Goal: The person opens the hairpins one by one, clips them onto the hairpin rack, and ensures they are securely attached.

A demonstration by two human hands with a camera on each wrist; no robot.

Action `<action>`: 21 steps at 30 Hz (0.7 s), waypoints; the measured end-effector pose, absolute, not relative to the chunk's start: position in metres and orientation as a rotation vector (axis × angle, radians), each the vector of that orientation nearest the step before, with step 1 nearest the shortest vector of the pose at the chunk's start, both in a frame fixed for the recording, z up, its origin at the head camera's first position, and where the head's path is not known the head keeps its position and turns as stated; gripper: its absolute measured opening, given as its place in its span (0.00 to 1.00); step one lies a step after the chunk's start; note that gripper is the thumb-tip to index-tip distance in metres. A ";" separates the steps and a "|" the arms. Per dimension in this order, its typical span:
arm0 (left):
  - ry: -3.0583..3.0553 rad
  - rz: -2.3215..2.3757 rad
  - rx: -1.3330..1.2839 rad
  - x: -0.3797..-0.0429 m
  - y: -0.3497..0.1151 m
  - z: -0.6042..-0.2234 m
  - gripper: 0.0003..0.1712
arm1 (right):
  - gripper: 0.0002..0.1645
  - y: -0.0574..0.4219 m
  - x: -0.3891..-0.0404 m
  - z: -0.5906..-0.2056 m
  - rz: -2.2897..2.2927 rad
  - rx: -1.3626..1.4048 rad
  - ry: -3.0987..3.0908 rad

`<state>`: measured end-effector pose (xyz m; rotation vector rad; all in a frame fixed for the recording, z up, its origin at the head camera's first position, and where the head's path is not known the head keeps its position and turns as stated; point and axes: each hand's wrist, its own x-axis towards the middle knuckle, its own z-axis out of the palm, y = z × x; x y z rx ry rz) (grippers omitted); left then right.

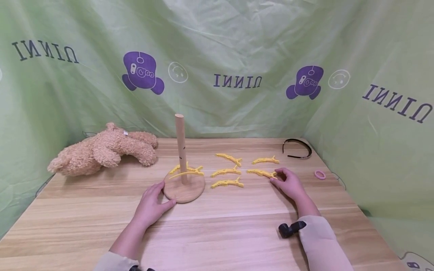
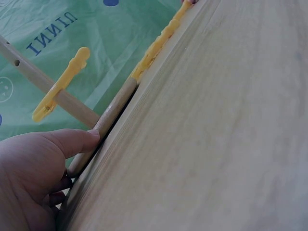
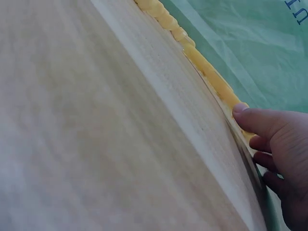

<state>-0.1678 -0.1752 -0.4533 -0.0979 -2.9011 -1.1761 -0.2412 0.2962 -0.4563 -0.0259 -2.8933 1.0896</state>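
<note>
A wooden stand has a round base [image 1: 183, 194] and an upright post [image 1: 181, 143]. My left hand [image 1: 152, 205] holds the base by its left edge, thumb at the front and fingers along the side. A yellow alligator hair clip [image 2: 62, 89] is fastened across the post, low above the base. At the right, my right hand [image 1: 288, 184] pinches the tail end of another yellow hair clip [image 1: 260, 172], which lies along the tabletop. In the right wrist view, the thumb presses on that hair clip [image 3: 211, 74], its toothed part pointing away from the hand.
Several more yellow hair clips [image 1: 227, 183] lie between the stand and my right hand. A brown plush toy [image 1: 105, 150] lies at the back left. A black headband [image 1: 306, 148] and a pink ring [image 1: 320, 175] are at the right. Green cloth [image 1: 237, 109] hangs behind the wooden table [image 1: 210, 237].
</note>
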 end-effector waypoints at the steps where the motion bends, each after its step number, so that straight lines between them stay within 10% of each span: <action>1: -2.903 -1.175 -0.097 -0.168 -0.175 -0.453 0.48 | 0.32 0.296 -0.240 -0.455 1.109 -0.028 -2.885; 21: -2.913 -1.180 -0.088 -0.168 -0.175 -0.453 0.47 | 0.35 0.267 -0.224 -0.428 1.431 0.024 -2.697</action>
